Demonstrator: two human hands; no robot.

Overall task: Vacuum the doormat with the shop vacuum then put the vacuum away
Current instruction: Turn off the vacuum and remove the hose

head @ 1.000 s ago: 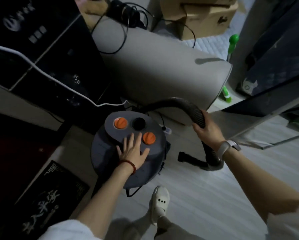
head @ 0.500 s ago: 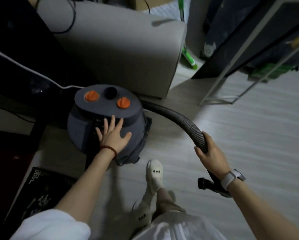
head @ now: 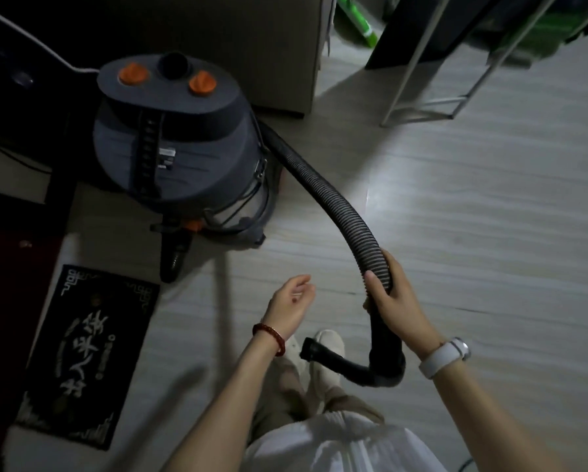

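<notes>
A pale wood-plank floor (head: 456,233) fills most of the frame. In the upper left stands the grey shop vacuum (head: 173,144), a drum-shaped canister with two orange knobs (head: 202,84) and an open black port on its lid; what is inside the drum cannot be seen. Its ribbed black hose (head: 323,195) runs from the canister's right side down toward the centre. At lower left lies the black doormat (head: 84,356) with pale lettering, apart from the vacuum. The right hand (head: 393,298), with a white watch on its wrist, has its fingers curled round the hose where the ribbing meets the smooth curved nozzle (head: 353,364). The left hand (head: 290,303), wearing a red bead bracelet, hangs in the air with relaxed fingers, holding nothing.
</notes>
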